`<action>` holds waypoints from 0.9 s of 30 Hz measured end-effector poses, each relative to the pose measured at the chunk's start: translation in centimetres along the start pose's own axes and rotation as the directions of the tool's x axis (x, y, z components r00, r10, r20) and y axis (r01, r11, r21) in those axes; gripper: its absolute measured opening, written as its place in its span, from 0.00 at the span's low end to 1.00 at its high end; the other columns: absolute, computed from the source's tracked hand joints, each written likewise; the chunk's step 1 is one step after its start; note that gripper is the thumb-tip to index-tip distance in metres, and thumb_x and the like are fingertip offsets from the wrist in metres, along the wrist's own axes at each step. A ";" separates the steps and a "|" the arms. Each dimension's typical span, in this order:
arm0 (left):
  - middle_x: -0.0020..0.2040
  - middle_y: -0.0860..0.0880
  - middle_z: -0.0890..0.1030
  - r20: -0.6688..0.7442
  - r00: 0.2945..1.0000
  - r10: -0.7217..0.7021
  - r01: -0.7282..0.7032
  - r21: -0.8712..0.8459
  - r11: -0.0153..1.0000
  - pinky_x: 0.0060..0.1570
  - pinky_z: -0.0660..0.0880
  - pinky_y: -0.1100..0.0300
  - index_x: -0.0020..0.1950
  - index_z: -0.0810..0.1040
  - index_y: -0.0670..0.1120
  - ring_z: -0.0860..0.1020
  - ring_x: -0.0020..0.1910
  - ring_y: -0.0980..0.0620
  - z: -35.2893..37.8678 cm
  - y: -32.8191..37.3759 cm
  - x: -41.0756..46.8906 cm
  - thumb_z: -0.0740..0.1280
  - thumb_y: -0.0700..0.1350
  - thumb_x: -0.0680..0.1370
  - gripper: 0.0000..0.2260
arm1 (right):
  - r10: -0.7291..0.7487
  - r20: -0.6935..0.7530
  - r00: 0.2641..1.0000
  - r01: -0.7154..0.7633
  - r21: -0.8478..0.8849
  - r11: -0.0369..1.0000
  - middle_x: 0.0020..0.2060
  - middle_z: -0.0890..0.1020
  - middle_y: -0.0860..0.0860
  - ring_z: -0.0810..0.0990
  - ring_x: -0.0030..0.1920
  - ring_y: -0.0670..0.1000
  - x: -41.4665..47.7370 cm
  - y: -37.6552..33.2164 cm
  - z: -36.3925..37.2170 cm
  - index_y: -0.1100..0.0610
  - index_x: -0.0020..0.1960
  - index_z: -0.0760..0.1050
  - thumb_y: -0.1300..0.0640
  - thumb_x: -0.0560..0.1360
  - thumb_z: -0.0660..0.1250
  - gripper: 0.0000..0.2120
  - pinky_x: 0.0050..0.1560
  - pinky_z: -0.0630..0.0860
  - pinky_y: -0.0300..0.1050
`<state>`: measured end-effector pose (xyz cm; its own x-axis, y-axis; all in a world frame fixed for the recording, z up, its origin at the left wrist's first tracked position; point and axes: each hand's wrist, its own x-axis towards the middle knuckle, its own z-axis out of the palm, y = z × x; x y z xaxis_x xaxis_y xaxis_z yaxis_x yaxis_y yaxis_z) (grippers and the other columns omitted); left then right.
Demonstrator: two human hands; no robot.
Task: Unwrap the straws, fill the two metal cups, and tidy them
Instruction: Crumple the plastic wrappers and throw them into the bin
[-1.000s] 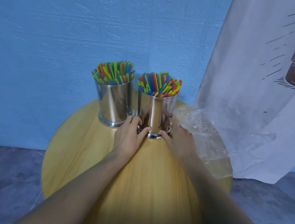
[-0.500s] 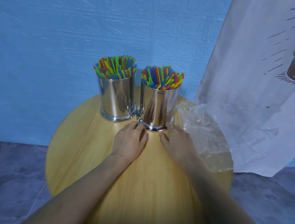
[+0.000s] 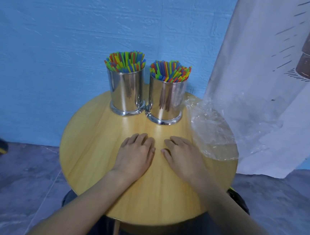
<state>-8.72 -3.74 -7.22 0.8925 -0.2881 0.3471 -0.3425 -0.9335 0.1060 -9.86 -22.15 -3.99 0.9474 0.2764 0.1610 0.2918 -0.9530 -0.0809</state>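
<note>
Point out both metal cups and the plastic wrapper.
left metal cup (image 3: 126, 90), head view, front of its wall.
right metal cup (image 3: 166, 97), head view, front of its wall.
plastic wrapper (image 3: 213, 130), head view, middle of the crumpled sheet.

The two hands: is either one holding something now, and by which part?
Nothing is held. The left hand and right hand lie open on the table, apart from the left cup and right cup.

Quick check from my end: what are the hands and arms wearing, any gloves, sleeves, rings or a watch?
Nothing is worn. The left hand and right hand are bare, with no gloves, and no rings show on the fingers. The wrists carry no watch or band. Both arms are uncovered down to the frame's edge, with no sleeve in view.
</note>
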 end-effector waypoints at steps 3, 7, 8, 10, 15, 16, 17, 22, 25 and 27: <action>0.56 0.47 0.82 -0.010 1.000 0.011 -0.011 -0.004 1.000 0.54 0.79 0.47 0.58 0.81 0.47 0.81 0.56 0.44 0.0 1.4 0.0 0.59 0.51 0.81 0.15 | -0.008 -0.230 0.973 0.021 0.054 0.998 0.54 0.84 0.50 0.83 0.57 0.54 -1.5 1.4 -2.0 0.54 0.59 0.83 0.53 0.79 0.70 0.10 0.50 0.79 0.46; 0.54 0.48 0.83 -0.017 0.999 0.037 -0.036 0.007 0.999 0.53 0.79 0.48 0.58 0.82 0.47 0.81 0.55 0.44 0.1 3.3 0.3 0.53 0.53 0.81 0.20 | 0.163 -0.301 0.940 -0.150 0.067 0.986 0.64 0.81 0.57 0.78 0.67 0.62 -1.2 6.6 -3.0 0.57 0.65 0.80 0.54 0.78 0.71 0.16 0.65 0.76 0.60; 0.54 0.47 0.83 -0.012 0.999 0.038 -0.038 0.006 0.999 0.53 0.79 0.48 0.58 0.82 0.47 0.81 0.55 0.43 0.0 3.6 0.4 0.52 0.53 0.81 0.21 | 0.242 -0.205 0.948 -0.236 0.052 0.970 0.69 0.77 0.58 0.74 0.70 0.63 -1.1 7.8 -2.7 0.55 0.70 0.75 0.51 0.80 0.68 0.20 0.69 0.72 0.62; 0.56 0.47 0.83 0.008 0.999 0.035 -0.035 0.004 0.999 0.54 0.79 0.48 0.59 0.82 0.48 0.81 0.56 0.43 -0.1 4.0 0.3 0.52 0.54 0.81 0.22 | 0.357 -0.012 0.934 -0.356 0.023 0.934 0.68 0.76 0.56 0.73 0.69 0.63 -1.5 9.0 -1.6 0.52 0.71 0.72 0.45 0.82 0.59 0.21 0.69 0.70 0.60; 0.65 0.50 0.80 0.032 0.999 0.023 -0.019 -0.098 0.995 0.63 0.76 0.49 0.69 0.78 0.51 0.78 0.64 0.45 -0.1 3.3 0.1 0.61 0.56 0.83 0.18 | 0.280 -0.067 0.958 -0.269 0.136 0.954 0.57 0.82 0.50 0.78 0.56 0.57 -4.1 7.1 -0.1 0.54 0.58 0.81 0.50 0.81 0.59 0.15 0.56 0.76 0.54; 0.67 0.51 0.79 0.039 0.999 0.033 -0.027 -0.137 0.990 0.65 0.75 0.49 0.72 0.75 0.52 0.78 0.65 0.45 -0.3 3.3 0.0 0.62 0.56 0.83 0.19 | 0.237 -0.073 0.969 -0.225 0.144 0.964 0.57 0.82 0.49 0.77 0.56 0.56 -4.6 6.5 -0.1 0.53 0.59 0.81 0.52 0.81 0.61 0.13 0.55 0.75 0.52; 0.71 0.50 0.76 0.043 0.998 0.039 -0.031 -0.173 0.984 0.66 0.73 0.50 0.75 0.71 0.52 0.76 0.67 0.45 -0.4 3.1 -0.2 0.63 0.56 0.82 0.22 | 0.204 -0.074 0.976 -0.190 0.168 0.967 0.57 0.81 0.48 0.76 0.56 0.55 -4.9 5.8 -0.1 0.53 0.59 0.81 0.53 0.81 0.62 0.12 0.54 0.74 0.51; 0.83 0.48 0.57 0.024 0.984 0.176 -0.163 -0.277 0.947 0.76 0.60 0.55 0.82 0.59 0.56 0.61 0.79 0.46 -1.7 1.9 -1.0 0.68 0.55 0.81 0.32 | 0.083 -0.077 0.994 -0.045 0.403 0.914 0.52 0.83 0.45 0.77 0.55 0.49 -6.5 2.5 -0.1 0.50 0.57 0.81 0.53 0.81 0.60 0.12 0.54 0.71 0.45; 0.84 0.48 0.55 0.031 0.967 0.252 -0.233 -0.284 0.930 0.78 0.54 0.53 0.78 0.69 0.57 0.54 0.82 0.46 -2.0 0.8 -0.8 0.71 0.55 0.79 0.28 | 0.031 -0.026 0.999 -0.011 0.569 0.823 0.44 0.83 0.44 0.78 0.46 0.45 -6.4 1.7 -1.2 0.48 0.56 0.80 0.54 0.85 0.60 0.09 0.50 0.74 0.45; 0.80 0.47 0.66 -0.003 0.961 0.277 -0.264 -0.313 0.912 0.79 0.57 0.49 0.66 0.80 0.53 0.57 0.82 0.45 -2.1 0.2 -0.5 0.68 0.56 0.79 0.17 | 0.022 -0.041 0.999 0.009 0.641 0.768 0.40 0.82 0.45 0.79 0.41 0.46 -6.3 1.4 -1.9 0.47 0.55 0.79 0.54 0.84 0.61 0.08 0.45 0.73 0.44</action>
<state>-9.85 -3.38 -5.43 0.7620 -0.5346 0.3655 -0.6397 -0.7090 0.2968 -15.64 -25.47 -3.25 0.9475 0.2500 0.1995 0.3169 -0.6497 -0.6910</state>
